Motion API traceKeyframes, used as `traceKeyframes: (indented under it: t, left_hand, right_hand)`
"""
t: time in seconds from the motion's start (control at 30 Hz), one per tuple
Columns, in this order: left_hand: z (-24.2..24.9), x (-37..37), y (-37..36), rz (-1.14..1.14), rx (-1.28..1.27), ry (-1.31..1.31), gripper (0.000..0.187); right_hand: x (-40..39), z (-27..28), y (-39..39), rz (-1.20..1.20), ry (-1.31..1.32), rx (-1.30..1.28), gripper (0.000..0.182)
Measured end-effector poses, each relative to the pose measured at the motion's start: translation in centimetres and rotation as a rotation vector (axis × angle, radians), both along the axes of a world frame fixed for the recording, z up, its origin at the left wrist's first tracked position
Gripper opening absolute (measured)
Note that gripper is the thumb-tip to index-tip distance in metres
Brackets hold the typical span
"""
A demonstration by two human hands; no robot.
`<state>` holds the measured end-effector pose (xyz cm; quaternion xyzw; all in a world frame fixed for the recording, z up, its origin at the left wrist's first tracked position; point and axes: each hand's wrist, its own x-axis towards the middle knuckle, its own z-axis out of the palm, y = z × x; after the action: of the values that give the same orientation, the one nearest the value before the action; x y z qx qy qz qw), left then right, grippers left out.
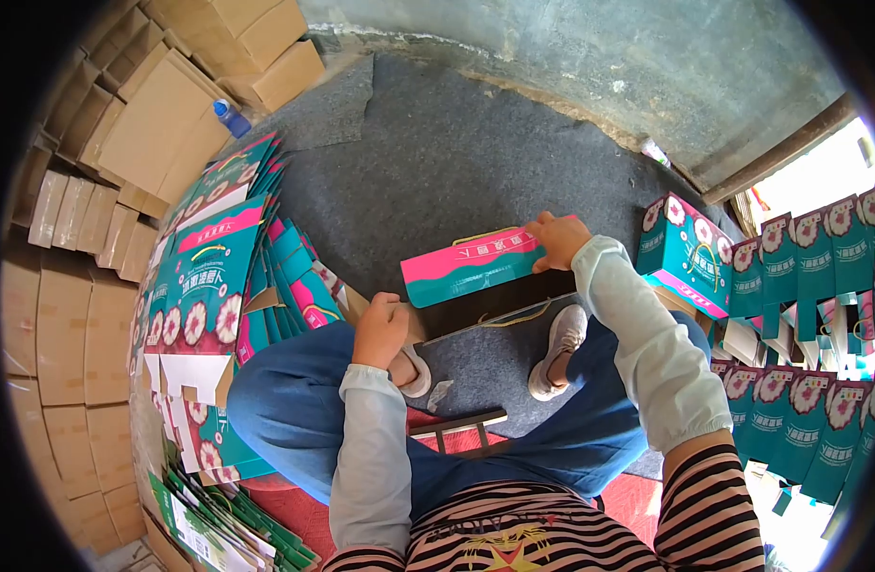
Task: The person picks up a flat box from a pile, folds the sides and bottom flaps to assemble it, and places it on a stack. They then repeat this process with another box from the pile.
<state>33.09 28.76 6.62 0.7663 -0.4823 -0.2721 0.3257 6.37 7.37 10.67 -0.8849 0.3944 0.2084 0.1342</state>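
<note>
Between my knees is a teal and pink gift carton [471,259] with its top open and a dark inside showing. It has a cord handle along the near edge and another at the far edge. My left hand [378,332] is closed on the brown flap at the carton's left end, fingers curled. My right hand [558,240] grips the upper right corner, with the thumb on the pink and teal panel and the fingers over the far edge. The carton's lower part is hidden by its near side.
Flat teal cartons [204,262] are stacked at my left, with green ones [218,520] below. Brown boxes [61,334] line the left wall. A blue bottle [232,118] stands by them. Made-up cartons [685,253] stand at right, with rows [804,257] beyond. Dark matting [437,143] covers the floor.
</note>
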Motion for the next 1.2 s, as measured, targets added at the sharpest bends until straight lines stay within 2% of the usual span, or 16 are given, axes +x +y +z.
traceKeyframes:
  t: [0.2,0.33,0.43,0.53,0.63,0.73,0.83,1.03,1.13,1.2]
  left_hand:
    - [0.4,-0.2,0.0,-0.022,-0.023,0.054,0.028]
    - [1.3,-3.1,-1.7,-0.145,0.020,0.043,0.036]
    - [1.0,-3.7,-2.9,-0.246,0.095,0.077,0.036]
    - [0.2,-2.5,-3.5,-0.355,0.110,-0.074,0.034]
    - [-0.6,-2.9,-3.7,-0.274,0.140,-0.151,0.032]
    - [-1.2,-3.6,-3.2,-0.197,0.066,-0.326,0.035]
    - [-0.7,-3.6,-3.2,-0.193,0.160,-0.371,0.037]
    - [-1.5,-3.4,-3.2,-0.212,0.128,-0.360,0.039]
    - [-2.4,-3.0,-3.1,-0.209,0.087,-0.345,0.038]
    - [-2.7,-2.7,-3.2,-0.218,0.063,-0.334,0.038]
  right_hand:
    - [0.5,-1.8,-0.4,0.156,-0.022,-0.048,0.082]
    - [1.0,-2.7,-0.4,0.206,-0.024,-0.066,0.084]
    - [0.8,-2.6,-0.2,0.198,-0.033,-0.087,0.074]
    - [0.4,-2.8,-0.1,0.204,-0.065,-0.112,0.074]
    - [0.2,-3.0,0.2,0.194,-0.095,-0.124,0.075]
    - [0.3,-3.1,0.3,0.182,-0.071,-0.130,0.076]
    - [0.4,-3.3,0.3,0.176,-0.071,-0.131,0.077]
    - [0.3,-4.0,0.2,0.172,-0.090,-0.164,0.076]
    - [-0.1,-4.1,-0.1,0.168,-0.163,-0.162,0.066]
    - [-1.0,-0.6,-1.4,0.087,-0.165,-0.229,0.050]
